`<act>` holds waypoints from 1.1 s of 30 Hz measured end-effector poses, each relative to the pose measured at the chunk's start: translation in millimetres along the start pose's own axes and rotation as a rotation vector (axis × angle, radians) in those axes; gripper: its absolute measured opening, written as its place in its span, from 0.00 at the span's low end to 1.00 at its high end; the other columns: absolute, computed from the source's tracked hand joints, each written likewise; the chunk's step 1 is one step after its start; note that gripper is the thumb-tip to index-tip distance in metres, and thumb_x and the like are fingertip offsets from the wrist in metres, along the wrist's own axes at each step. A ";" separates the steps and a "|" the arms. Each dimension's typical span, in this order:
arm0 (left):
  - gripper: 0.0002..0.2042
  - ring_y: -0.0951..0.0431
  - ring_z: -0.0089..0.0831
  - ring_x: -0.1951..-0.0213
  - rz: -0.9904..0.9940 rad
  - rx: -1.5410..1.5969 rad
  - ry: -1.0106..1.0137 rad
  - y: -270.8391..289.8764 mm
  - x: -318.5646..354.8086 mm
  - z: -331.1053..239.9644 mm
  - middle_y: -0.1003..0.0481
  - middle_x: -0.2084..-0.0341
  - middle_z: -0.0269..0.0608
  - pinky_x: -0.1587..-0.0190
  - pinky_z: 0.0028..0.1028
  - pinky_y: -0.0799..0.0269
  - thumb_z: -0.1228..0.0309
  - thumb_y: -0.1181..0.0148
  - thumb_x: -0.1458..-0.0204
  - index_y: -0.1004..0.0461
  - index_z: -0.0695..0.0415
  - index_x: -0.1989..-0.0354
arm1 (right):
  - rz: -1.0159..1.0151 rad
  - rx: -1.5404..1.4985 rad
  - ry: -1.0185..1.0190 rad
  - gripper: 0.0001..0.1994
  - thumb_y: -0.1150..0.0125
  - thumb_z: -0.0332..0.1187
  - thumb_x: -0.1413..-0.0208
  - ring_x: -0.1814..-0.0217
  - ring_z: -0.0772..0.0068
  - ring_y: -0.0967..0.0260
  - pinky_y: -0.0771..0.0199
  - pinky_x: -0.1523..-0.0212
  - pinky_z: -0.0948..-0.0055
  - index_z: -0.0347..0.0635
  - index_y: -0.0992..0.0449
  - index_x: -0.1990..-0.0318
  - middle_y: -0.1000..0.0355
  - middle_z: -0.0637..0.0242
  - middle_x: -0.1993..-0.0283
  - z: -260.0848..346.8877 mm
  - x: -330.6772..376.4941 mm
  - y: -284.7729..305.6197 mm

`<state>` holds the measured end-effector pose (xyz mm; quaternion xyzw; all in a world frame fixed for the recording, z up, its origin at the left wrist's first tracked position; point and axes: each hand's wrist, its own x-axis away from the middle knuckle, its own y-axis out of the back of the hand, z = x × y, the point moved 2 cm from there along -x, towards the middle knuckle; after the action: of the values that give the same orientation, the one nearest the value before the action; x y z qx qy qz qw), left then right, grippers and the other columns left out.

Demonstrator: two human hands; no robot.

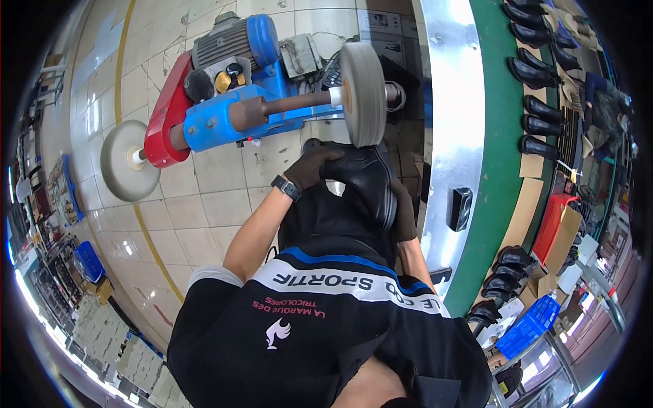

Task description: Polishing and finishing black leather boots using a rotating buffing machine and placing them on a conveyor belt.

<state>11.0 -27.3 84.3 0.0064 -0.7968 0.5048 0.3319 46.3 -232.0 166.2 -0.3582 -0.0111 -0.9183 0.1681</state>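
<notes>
The step in hand looks like buffing: a black shoe (364, 178) is held up at the lower edge of the pale wheel (365, 95), which stands at twelve o'clock from it. Whether the two actually touch or are a sliver apart, I cannot tell, nor whether the wheel is turning. As I judge it, the next move calls for a firm hold by both hands and a small, steady turn of the shoe, bringing a fresh patch of leather to the rim (with gloved fingers well clear of it).

The shoe lies between the hands, in front of the torso. At about ten o'clock from it, the left hand (313, 167), its wrist wearing a watch (286, 188), curls over the upper with fingers closed against the leather. At about four o'clock, the right hand (406, 214) is cupped along the sole side, gripping it; its fingertips are partly hidden. A second disc (129, 162) sits at nine o'clock, and a row of footwear (541, 126) at two to three.
</notes>
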 end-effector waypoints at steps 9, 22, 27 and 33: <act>0.22 0.28 0.39 0.58 0.232 -1.314 -0.481 5.3 -6.4 -38.4 0.28 0.62 0.47 0.55 0.29 0.35 0.81 0.42 0.67 0.32 0.59 0.57 | 0.050 -0.595 -0.290 0.22 0.55 0.50 0.49 0.70 0.73 0.28 0.26 0.73 0.75 0.41 0.31 0.57 0.28 0.64 0.66 8.6 -32.2 -31.0; 0.20 0.29 0.37 0.56 0.043 -1.734 -0.147 68.8 -61.2 -41.0 0.28 0.59 0.47 0.53 0.29 0.36 0.80 0.47 0.62 0.32 0.59 0.55 | 0.017 -0.508 -0.540 0.19 0.55 0.49 0.56 0.60 0.69 0.34 0.31 0.61 0.68 0.56 0.35 0.56 0.31 0.71 0.62 -34.2 -118.3 -28.3; 0.17 0.29 0.42 0.58 0.122 -1.890 -0.053 108.0 -78.2 -39.5 0.28 0.62 0.48 0.56 0.31 0.34 0.74 0.44 0.64 0.30 0.56 0.59 | 0.110 -0.714 -0.828 0.18 0.55 0.51 0.57 0.60 0.66 0.37 0.33 0.68 0.58 0.59 0.32 0.60 0.31 0.72 0.64 -59.3 -157.5 -23.6; 0.17 0.28 0.43 0.59 0.055 -1.912 0.094 128.3 -69.9 -33.7 0.28 0.64 0.50 0.58 0.32 0.34 0.70 0.42 0.64 0.30 0.57 0.61 | 0.416 0.084 -0.213 0.15 0.59 0.47 0.56 0.64 0.73 0.34 0.32 0.67 0.64 0.58 0.30 0.63 0.29 0.73 0.65 -92.3 -180.8 -22.7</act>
<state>38.8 40.2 -46.8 -0.3063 -0.8576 -0.3520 0.2163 102.9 -169.2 -19.8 -0.4402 0.0073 -0.8197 0.3663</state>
